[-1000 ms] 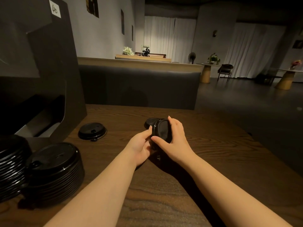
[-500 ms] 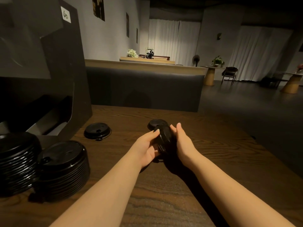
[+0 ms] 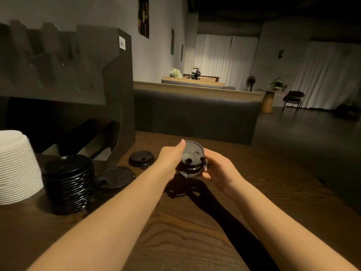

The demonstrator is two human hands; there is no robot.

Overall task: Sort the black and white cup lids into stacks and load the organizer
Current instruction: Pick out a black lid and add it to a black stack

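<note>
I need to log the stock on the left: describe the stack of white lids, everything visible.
The stack of white lids stands at the left edge of the wooden table, cut off by the frame. Many lids are nested dome up, their rims showing as fine ridges; it widens toward the base. They look like matte white plastic. It stands upright, beside the tall stack of black lids and in front of the black organizer. Neither hand touches it.

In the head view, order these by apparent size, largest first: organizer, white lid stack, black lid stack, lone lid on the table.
1. Organizer
2. White lid stack, cropped
3. Black lid stack
4. Lone lid, farther away
</note>
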